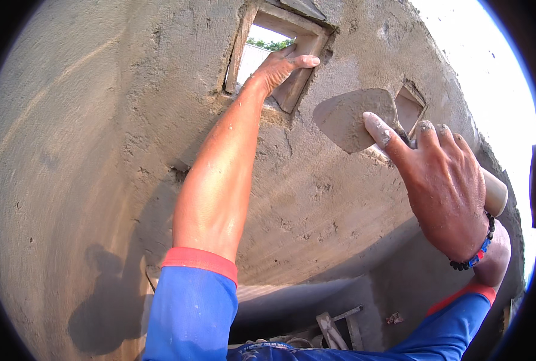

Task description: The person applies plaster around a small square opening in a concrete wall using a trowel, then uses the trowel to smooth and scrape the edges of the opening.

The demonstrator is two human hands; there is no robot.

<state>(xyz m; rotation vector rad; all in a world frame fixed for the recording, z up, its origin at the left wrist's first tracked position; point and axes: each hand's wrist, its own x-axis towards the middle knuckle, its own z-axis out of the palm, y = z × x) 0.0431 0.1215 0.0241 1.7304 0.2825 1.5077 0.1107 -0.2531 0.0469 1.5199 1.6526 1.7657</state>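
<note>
Trowel [355, 120], upper right of frame, is clenched in the right hand [445, 192] against the plastered wall [99, 150]; left hand [283, 66] hooks the wooden opening [298, 36]. Wet mortar could smear or gouge if pressed hard.

A single head-worn fisheye view looks forward and slightly down, very close to a grey plastered wall [87, 150] that fills nearly the whole frame. Straight edges bow toward the dark round rim. The person's own forearms enter from the lower edge and reach up toward the upper centre, where a wood-framed opening [277, 57] shows daylight. Bright sky takes the upper right.
</note>
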